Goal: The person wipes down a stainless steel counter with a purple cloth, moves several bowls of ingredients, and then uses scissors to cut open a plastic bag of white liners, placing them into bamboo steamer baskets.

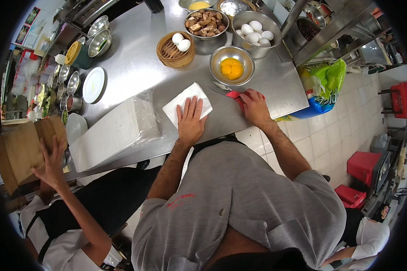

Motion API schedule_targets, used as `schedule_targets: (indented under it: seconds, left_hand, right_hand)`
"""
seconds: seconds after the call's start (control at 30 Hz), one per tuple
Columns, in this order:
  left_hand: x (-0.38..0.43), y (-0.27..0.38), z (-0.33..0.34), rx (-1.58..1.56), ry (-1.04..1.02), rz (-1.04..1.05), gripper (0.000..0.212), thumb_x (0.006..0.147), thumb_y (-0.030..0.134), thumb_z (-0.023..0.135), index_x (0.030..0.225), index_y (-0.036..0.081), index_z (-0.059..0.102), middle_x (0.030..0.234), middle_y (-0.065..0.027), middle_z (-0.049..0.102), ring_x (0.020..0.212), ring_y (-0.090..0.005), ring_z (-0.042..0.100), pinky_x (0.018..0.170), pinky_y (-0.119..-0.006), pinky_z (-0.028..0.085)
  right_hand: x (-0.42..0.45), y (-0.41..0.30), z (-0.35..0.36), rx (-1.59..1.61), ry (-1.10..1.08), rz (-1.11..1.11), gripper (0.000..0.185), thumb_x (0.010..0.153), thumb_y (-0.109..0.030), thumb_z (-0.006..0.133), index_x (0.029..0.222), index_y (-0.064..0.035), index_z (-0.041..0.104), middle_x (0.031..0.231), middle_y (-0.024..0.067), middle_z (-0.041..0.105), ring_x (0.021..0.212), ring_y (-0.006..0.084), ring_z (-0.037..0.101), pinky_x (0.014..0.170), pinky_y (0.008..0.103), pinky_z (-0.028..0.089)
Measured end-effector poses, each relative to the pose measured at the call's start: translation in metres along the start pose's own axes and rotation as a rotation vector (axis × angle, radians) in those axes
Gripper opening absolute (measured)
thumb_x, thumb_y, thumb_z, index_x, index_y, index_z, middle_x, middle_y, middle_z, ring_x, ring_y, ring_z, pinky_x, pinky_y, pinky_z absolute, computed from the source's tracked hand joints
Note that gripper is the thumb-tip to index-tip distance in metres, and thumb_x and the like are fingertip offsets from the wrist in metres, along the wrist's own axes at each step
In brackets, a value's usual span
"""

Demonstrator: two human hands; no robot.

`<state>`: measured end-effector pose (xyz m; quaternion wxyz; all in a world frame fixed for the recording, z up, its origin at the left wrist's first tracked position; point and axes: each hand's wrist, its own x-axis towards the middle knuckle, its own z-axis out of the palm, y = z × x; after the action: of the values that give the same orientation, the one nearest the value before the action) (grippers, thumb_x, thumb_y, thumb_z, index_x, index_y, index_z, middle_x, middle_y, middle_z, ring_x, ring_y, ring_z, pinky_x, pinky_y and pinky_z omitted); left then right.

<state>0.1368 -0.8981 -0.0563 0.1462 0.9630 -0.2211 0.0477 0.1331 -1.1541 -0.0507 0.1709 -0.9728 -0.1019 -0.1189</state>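
My left hand (191,117) rests flat on a folded white paper napkin (176,103), pressing it against the steel table (135,71). My right hand (256,106) grips the red handles of a pair of scissors (235,96), whose metal blades point left along the tabletop. Just beyond the scissors stands a steel bowl (214,75) holding several orange egg yolks (231,69). Left of my left hand lies a long stack of white paper sheets (105,133), partly in clear plastic wrap.
Behind are a bamboo steamer (176,61) with two eggs, a bowl of cut mushrooms (206,23) and a pot of white eggs (256,31). A white plate (93,85) sits left. At far left, a co-worker's hand (52,166) touches a wooden box (18,149).
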Motion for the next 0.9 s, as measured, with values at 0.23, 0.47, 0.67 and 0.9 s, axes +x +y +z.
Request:
schedule_targets:
  seconds: [0.23,0.47,0.67,0.9]
  left_hand:
    - [0.007,0.008,-0.003,-0.015,-0.024,-0.015,0.058,0.082,0.029,0.059,0.134,0.009,0.039,0.140,-0.0140,0.034,0.131,-0.0324,0.027,0.104,-0.057,0.018]
    - [0.010,0.008,0.003,0.022,-0.030,-0.003,0.053,0.083,0.028,0.058,0.132,0.015,0.043,0.138,-0.0147,0.033,0.129,-0.0366,0.027,0.100,-0.063,0.018]
    - [0.009,0.010,0.009,0.014,0.019,-0.038,0.051,0.086,0.027,0.055,0.133,0.013,0.041,0.139,-0.0120,0.032,0.128,-0.0368,0.027,0.099,-0.063,0.019]
    - [0.017,0.012,0.017,-0.012,0.084,-0.081,0.051,0.084,0.028,0.056,0.131,0.013,0.042,0.137,-0.0093,0.036,0.127,-0.0364,0.028,0.098,-0.067,0.015]
  right_hand:
    - [-0.020,0.000,-0.016,0.201,-0.159,0.190,0.045,0.073,-0.005,0.059,0.117,-0.0084,0.053,0.107,0.0205,0.052,0.100,0.0368,0.052,0.080,0.0429,0.047]
    - [-0.022,0.000,-0.035,0.761,-0.518,0.538,0.056,0.067,-0.004,0.065,0.121,-0.0028,0.049,0.083,0.0140,0.060,0.074,0.0262,0.060,0.069,0.0361,0.051]
    - [-0.033,-0.005,-0.029,1.327,-0.662,0.770,0.065,0.069,-0.024,0.077,0.119,0.0047,0.047,0.081,0.0069,0.058,0.058,0.0133,0.057,0.053,0.0257,0.049]
    - [-0.030,-0.021,-0.030,1.255,-0.880,0.631,0.075,0.073,-0.064,0.061,0.112,-0.0013,0.049,0.074,0.0021,0.053,0.061,0.0073,0.053,0.053,0.0204,0.046]
